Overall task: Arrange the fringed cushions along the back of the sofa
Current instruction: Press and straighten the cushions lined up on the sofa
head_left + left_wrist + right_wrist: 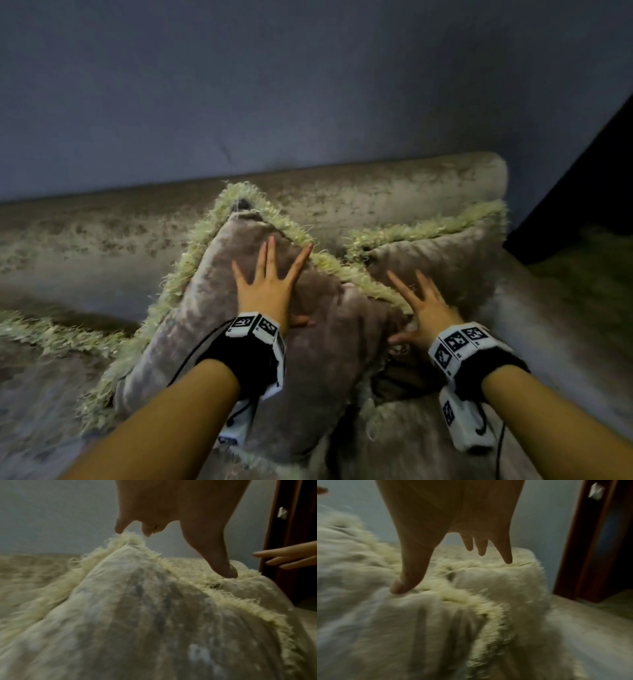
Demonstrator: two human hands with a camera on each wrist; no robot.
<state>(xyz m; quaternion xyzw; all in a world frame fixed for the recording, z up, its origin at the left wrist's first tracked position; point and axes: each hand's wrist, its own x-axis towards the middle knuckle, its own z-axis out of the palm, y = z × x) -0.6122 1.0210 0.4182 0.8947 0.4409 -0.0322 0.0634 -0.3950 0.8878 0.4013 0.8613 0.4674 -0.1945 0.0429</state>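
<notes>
Nearest the head camera: both forearms enter from the bottom edge, elbows cut off by the frame. Each wrist carries a black band with white marker tiles (255,327), cables trailing below.

Left hand (265,279): fingers straight and spread wide, palm flat against the face of the near fringed cushion (239,342). Nothing gripped; it only presses. Thumb partly hidden behind the wrist band. In the left wrist view the thumb tip touches the fringe on the cushion's right edge; other fingertips sit near the upper corner, contact there not clear.

Right hand (423,310): fingers likewise spread and straight, holding nothing. It sits where the near cushion's right edge meets the second fringed cushion (445,253). Right wrist view is heavily motion-blurred; the thumb appears to touch fabric beside the fringe, but which cushion it touches cannot be told.

Near cushion: tilted corner-up like a diamond, its top corner leaning on the sofa back (376,192); lower corner lost beneath the arms. The gap under the right hand is dark, contents not readable.

Second cushion: just behind and right, overlapped by the near one, standing against the sofa back at the right end.

Left edge: a strip of fringe (51,334) lying on the seat, cushion body cut off.

Farthest: grey-blue wall (274,85); dark door frame (582,171) at right, detail too dim to read
</notes>
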